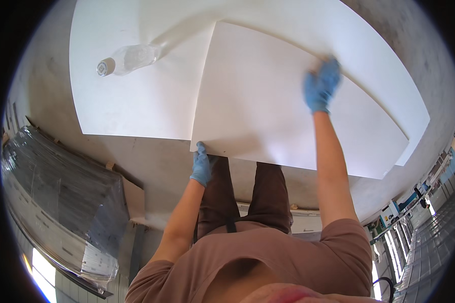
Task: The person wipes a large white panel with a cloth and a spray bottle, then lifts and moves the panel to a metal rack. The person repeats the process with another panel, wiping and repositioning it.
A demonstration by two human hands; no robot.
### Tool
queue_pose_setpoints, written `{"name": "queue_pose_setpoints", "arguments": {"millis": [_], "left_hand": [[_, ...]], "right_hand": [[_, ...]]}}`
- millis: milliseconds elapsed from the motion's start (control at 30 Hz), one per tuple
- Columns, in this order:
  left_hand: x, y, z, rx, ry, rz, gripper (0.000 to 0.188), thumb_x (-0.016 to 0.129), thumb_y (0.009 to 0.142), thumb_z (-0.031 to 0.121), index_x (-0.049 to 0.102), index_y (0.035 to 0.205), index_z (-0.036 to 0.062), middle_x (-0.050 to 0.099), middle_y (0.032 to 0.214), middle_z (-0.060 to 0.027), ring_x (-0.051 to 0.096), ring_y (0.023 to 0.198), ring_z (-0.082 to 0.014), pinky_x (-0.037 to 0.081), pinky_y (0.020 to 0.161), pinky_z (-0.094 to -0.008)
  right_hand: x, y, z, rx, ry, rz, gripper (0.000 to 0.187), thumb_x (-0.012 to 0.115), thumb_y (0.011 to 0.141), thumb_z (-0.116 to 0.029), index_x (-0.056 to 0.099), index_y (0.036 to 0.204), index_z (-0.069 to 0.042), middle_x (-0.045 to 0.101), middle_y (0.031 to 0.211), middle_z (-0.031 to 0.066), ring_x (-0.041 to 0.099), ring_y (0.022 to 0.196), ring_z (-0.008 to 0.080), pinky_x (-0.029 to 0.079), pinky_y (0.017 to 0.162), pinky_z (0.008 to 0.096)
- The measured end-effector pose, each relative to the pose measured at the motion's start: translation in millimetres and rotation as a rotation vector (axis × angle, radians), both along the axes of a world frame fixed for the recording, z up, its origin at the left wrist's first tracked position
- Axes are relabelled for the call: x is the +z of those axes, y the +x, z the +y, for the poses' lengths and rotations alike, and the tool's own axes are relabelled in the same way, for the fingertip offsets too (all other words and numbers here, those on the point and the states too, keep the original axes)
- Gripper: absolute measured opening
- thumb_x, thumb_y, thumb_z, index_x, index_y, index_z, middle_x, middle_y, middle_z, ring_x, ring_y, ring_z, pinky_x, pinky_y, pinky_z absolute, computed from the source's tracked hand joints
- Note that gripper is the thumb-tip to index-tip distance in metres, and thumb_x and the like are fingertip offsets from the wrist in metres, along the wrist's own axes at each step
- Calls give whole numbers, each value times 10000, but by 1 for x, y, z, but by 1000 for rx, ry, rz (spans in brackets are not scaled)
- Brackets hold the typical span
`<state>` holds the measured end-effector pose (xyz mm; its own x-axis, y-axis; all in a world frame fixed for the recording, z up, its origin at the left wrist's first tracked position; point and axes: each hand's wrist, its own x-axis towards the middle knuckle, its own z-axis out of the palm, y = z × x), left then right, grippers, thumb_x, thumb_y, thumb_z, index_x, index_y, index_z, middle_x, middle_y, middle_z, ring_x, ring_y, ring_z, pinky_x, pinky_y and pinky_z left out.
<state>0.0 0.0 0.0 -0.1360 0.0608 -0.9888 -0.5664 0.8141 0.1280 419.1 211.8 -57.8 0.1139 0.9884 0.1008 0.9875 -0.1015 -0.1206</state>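
Note:
A flat white panel [258,91] lies in front of me, on top of a larger white board [136,106]. My left hand [201,164], in a blue glove, grips the panel's near left corner, thumb on top and the other fingers hidden below. Over the panel's far edge, to the right, is my right hand [322,86], also gloved in blue and smeared by motion. It is closed around a small tan thing, too blurred to name, that shows at its fingers. On the larger board, left of the panel, a clear bottle [134,58] with a white cap lies on its side.
At the left stands a bulky stack wrapped in dark, shiny plastic film [60,187], with a light board edge [133,199] at its corner. Grey concrete floor [146,156] surrounds the boards. Shelving and small equipment [389,214] appear far to the right.

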Motion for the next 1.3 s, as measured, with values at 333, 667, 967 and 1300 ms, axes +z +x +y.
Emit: {"name": "queue_pose_setpoints", "arguments": {"millis": [333,667,967,1300], "left_hand": [[0,24,14,47,-5,-16,684,521,1038,574,366,1512,105,532,1418,-181,581,1266,-351,555,1058,-502],[-21,5,-1,-68,99,-28,759,569,1009,587,316,1508,74,480,1453,-190,580,1276,-349,587,1024,-480],[-24,10,-4,18,116,-55,763,570,1006,596,302,1525,105,477,1460,-185,569,1287,-335,564,1048,-505],[-25,27,0,71,237,37,718,563,1016,585,303,1535,164,478,1453,-145,561,1279,-313,584,991,-496]], "right_hand": [[-14,-59,24,-289,148,-92,807,610,929,-536,434,1505,0,374,1590,257,273,1519,421,168,1224,609],[4,-193,103,472,178,258,645,771,760,-475,595,1249,-94,500,1453,157,422,1397,388,294,1173,596],[17,164,-103,-755,13,47,680,562,983,-446,442,1499,-21,390,1581,232,335,1486,380,257,1194,567],[17,-77,-36,-130,28,135,847,718,825,-394,415,1493,31,333,1611,265,240,1530,431,171,1243,591]]}}
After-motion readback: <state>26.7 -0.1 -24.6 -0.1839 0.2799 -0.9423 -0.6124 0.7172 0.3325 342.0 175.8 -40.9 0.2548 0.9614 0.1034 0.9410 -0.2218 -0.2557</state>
